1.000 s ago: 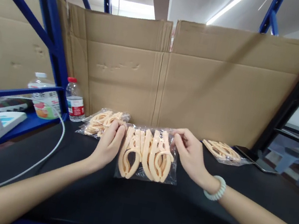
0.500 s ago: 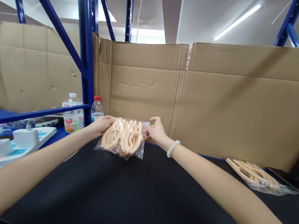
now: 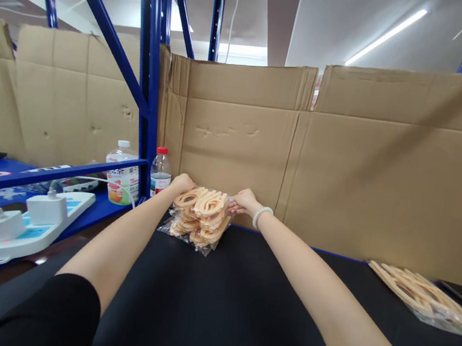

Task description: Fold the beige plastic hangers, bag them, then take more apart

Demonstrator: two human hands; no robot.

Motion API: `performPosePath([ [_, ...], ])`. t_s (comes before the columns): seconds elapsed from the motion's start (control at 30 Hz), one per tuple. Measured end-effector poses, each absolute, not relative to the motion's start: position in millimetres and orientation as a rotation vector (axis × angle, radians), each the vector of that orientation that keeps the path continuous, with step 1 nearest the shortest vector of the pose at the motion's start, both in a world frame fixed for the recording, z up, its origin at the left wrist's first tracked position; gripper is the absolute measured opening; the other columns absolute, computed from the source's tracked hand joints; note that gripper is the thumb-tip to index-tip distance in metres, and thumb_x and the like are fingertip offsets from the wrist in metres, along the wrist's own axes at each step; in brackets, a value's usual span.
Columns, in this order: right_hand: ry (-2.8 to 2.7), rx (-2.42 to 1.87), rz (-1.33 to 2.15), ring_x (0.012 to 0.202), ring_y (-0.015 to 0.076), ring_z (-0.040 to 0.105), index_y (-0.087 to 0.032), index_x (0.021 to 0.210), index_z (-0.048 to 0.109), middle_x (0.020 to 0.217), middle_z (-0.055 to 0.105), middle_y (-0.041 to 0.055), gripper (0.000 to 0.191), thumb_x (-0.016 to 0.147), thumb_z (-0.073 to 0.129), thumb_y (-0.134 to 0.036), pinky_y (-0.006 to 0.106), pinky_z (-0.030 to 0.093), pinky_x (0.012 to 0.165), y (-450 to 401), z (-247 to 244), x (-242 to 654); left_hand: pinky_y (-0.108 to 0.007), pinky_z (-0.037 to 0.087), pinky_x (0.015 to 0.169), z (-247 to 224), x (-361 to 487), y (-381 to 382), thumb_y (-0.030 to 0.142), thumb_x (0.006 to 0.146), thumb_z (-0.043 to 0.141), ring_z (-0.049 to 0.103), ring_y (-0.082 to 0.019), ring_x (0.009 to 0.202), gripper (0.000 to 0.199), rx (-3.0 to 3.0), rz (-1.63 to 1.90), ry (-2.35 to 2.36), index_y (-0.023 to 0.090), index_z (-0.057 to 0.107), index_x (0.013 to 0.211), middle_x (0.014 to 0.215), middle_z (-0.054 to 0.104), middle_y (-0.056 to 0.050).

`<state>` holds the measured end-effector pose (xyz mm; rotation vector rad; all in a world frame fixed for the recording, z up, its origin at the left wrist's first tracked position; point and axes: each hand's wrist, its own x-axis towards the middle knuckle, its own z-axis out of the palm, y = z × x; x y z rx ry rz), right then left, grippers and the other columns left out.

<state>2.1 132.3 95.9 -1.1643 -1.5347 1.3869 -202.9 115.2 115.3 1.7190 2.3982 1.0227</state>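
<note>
At the far end of the black tabletop stands a stack of clear plastic bags (image 3: 200, 228) filled with flat, beige looped pieces. The top plastic bag (image 3: 210, 203) lies almost level on the others. My left hand (image 3: 184, 182) is closed at its back left corner, with the fingertips partly hidden. On the opposite side, my right hand (image 3: 245, 202) pinches the right edge of that same bag. A pale beaded bracelet (image 3: 262, 216) circles my right wrist.
More bagged beige pieces (image 3: 426, 296) lie at the right. A red-capped bottle (image 3: 160, 175), a larger labelled bottle (image 3: 123, 178) and a white power strip (image 3: 38, 237) with plugs are at the left. A blue rack post (image 3: 149, 93) and cardboard wall (image 3: 237, 138) stand behind.
The top bag has gone from tilted towards me to lying nearly flat, showing the stack below it. Both hands stayed at its sides. The view has shifted slightly left.
</note>
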Motion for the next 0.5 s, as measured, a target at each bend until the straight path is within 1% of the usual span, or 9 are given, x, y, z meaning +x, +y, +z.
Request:
performPosePath([
  [0.07,-1.577,-1.207,1.292,0.092,0.019,0.064,-0.014,0.118,0.057,0.113,0.061,0.0081,0.03,0.094,0.058,-0.032,0.037,0.056,0.077,128.1,92.6,16.9,-0.041,0.054,0.084,110.7,-201.5,113.8,0.031,0.091,0.062,0.062,-0.025,0.105,0.033,1.678,0.984,2.425,0.018,0.057,0.121,0.121,0.059,-0.009],
  [0.13,-1.611,-1.183,1.175,0.079,0.0148,0.063,-0.014,0.114,0.058,0.102,0.063,0.0051,0.024,0.094,0.058,-0.028,0.03,0.056,0.067,117.9,91.8,34.6,-0.042,0.054,0.084,109.5,-199.3,108.8,0.031,0.092,0.061,0.062,-0.024,0.104,0.033,1.647,0.984,2.443,0.017,0.057,0.121,0.121,0.059,-0.009],
  [0.2,-1.636,-1.111,1.059,0.062,0.0099,0.058,-0.014,0.106,0.057,0.083,0.063,0.0004,0.015,0.092,0.058,-0.018,0.021,0.049,0.052,97.5,91.9,55.4,-0.043,0.054,0.085,110.5,-194.3,99.5,0.031,0.092,0.06,0.062,-0.024,0.103,0.033,1.646,1.029,2.454,0.016,0.056,0.122,0.121,0.059,-0.01],
  [0.23,-1.647,-1.066,1.014,0.057,0.0087,0.055,-0.015,0.101,0.056,0.075,0.061,-0.0018,0.012,0.09,0.056,-0.013,0.018,0.045,0.047,82.2,92.0,67.3,-0.044,0.054,0.085,111.4,-190.1,93.5,0.031,0.093,0.06,0.062,-0.024,0.103,0.033,1.658,1.07,2.451,0.016,0.056,0.122,0.122,0.059,-0.01],
  [0.27,-1.656,-1.015,0.974,0.056,0.0083,0.054,-0.017,0.098,0.056,0.072,0.061,-0.0028,0.012,0.089,0.054,-0.009,0.017,0.042,0.044,63.1,92.0,80.4,-0.045,0.053,0.086,112.1,-184.4,86.7,0.032,0.093,0.059,0.062,-0.024,0.103,0.034,1.677,1.123,2.439,0.016,0.056,0.123,0.122,0.059,-0.01],
  [0.37,-1.717,-0.852,0.869,0.061,0.0099,0.058,-0.019,0.09,0.057,0.073,0.063,-0.0025,0.011,0.086,0.055,-0.009,0.018,0.042,0.046,-13.2,93.3,127.3,-0.049,0.049,0.092,111.0,-155.2,63.4,0.03,0.092,0.059,0.058,-0.027,0.111,0.037,1.809,1.326,2.313,0.017,0.053,0.126,0.129,0.055,-0.011],
  [0.4,-1.794,-0.698,0.746,0.062,0.011,0.06,-0.019,0.09,0.057,0.073,0.064,-0.001,0.009,0.087,0.055,-0.011,0.019,0.044,0.046,-41.7,94.4,144.9,-0.05,0.046,0.096,108.6,-140.7,54.6,0.026,0.092,0.058,0.054,-0.028,0.117,0.038,1.867,1.39,2.239,0.017,0.051,0.128,0.133,0.051,-0.011],
  [0.47,-1.936,-0.496,0.39,0.061,0.0117,0.061,-0.02,0.095,0.056,0.076,0.065,0.0018,0.008,0.094,0.049,-0.016,0.021,0.049,0.05,-94.0,97.3,180.4,-0.044,0.041,0.103,99.1,-104.2,34.1,0.015,0.089,0.052,0.045,-0.027,0.128,0.039,1.97,1.461,2.057,0.017,0.047,0.128,0.136,0.048,-0.012],
  [0.5,-2.033,-0.454,0.102,0.065,0.0122,0.062,-0.02,0.098,0.057,0.082,0.067,0.0051,0.012,0.097,0.045,-0.016,0.023,0.052,0.057,-114.6,98.8,197.0,-0.043,0.042,0.102,91.7,-83.0,21.6,0.011,0.086,0.049,0.046,-0.026,0.127,0.041,2.011,1.465,1.958,0.017,0.046,0.126,0.133,0.05,-0.012],
])
